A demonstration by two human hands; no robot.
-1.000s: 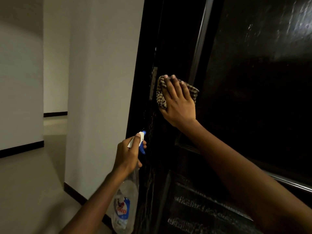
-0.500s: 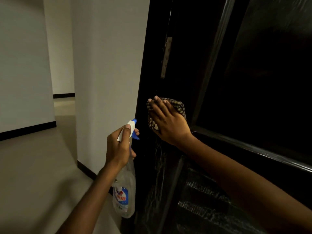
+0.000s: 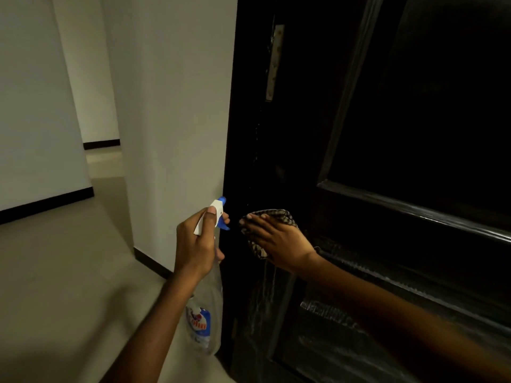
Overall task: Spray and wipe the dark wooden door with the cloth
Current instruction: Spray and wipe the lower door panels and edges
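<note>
The dark wooden door [image 3: 401, 128] fills the right half of the view, with raised panel mouldings and wet streaks low down. My right hand [image 3: 279, 239] presses a checked cloth [image 3: 279, 217] flat against the door's left stile, fingers straight over it. Just to its left, my left hand [image 3: 197, 241] grips the neck of a clear spray bottle [image 3: 204, 319] with a white and blue trigger head, its nozzle pointing at the door edge.
A metal hinge plate [image 3: 273, 62] sits on the door edge above. A white wall corner [image 3: 171, 120] with a dark skirting stands left of the door. The pale floor [image 3: 60, 272] of a corridor stretches away at the left.
My right hand has slid the cloth down the door's left stile, from beside the hinge to below the middle rail. My left hand has kept the bottle beside the door.
</note>
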